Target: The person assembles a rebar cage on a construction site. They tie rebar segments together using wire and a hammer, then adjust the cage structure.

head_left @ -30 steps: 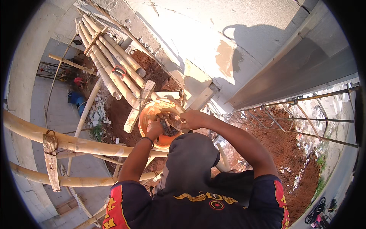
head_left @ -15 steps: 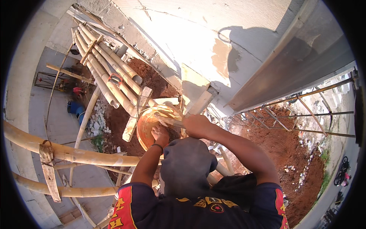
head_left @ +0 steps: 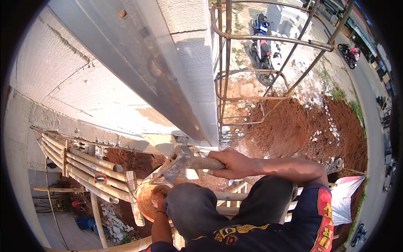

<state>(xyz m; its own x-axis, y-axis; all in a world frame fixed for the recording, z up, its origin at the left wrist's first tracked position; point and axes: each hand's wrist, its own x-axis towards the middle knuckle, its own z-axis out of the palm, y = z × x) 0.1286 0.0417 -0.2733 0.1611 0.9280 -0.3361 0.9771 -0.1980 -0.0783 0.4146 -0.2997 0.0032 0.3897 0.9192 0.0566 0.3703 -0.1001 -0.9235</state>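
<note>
My right hand (head_left: 233, 164) is wrapped round the wooden handle of a hammer (head_left: 174, 161). The hammer's metal head has a block at one side and a broad blade-like end pointing down to the left. This head hangs over the rim of an orange bucket (head_left: 145, 201), low and left of the middle. Inside the bucket is my left hand (head_left: 158, 200), its fingers curled. Whatever they hold, if anything, is hidden. The bucket stands by a short wooden plank (head_left: 133, 197) and partly behind my knee.
Bamboo poles (head_left: 84, 164) lie to the left, with an orange-handled saw (head_left: 100, 178) on them. A pale block wall (head_left: 105, 98) and a grey metal beam (head_left: 138, 54) rise ahead. Rusty scaffolding (head_left: 243, 98) stands right, above red soil (head_left: 281, 126) far below.
My view has swung to the right, bringing the scaffold and road in. The hammer has come up out of the bucket in my right hand. My left hand stays in the bucket.
</note>
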